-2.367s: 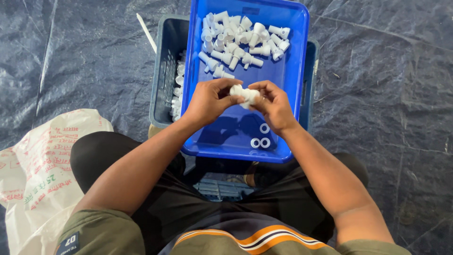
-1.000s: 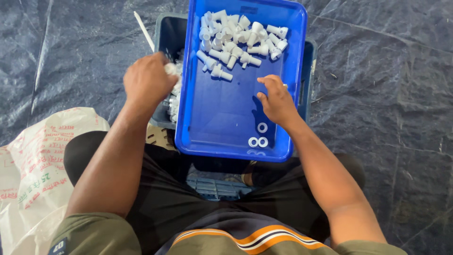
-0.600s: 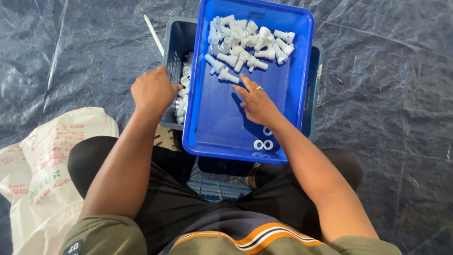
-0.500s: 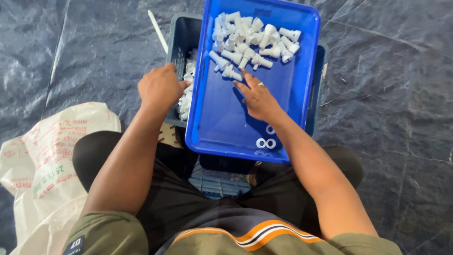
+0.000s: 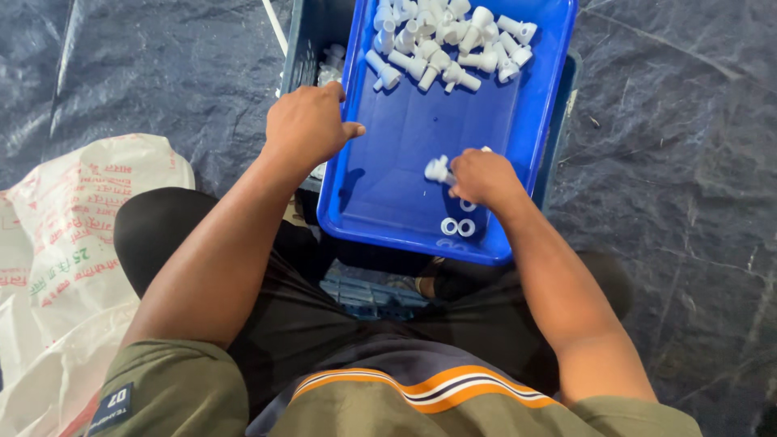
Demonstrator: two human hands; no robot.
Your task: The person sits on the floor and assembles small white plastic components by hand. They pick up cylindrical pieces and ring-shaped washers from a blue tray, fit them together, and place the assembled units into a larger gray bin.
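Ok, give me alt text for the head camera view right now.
The right hand pinches a white plastic fitting over a blue tray; the left hand hovers at the tray's left rim. More white fittings pile at its far end.

1. Informal workshop or small piecework spot, work done on the floor.
2. Floor covered by a dark plastic tarp [image 5: 680, 162], creased and scuffed.
3. Blue tray [image 5: 388, 194] sits on a dark crate [image 5: 303, 32]; no bench or table in view.
4. Tray holds a heap of identical white plastic fittings [image 5: 445, 40] and two white rings [image 5: 457, 227]: bulk parts, sorting or assembly stock.
5. Printed woven sack [image 5: 73, 243] lies beside the seated person, the sort used for bulk goods.
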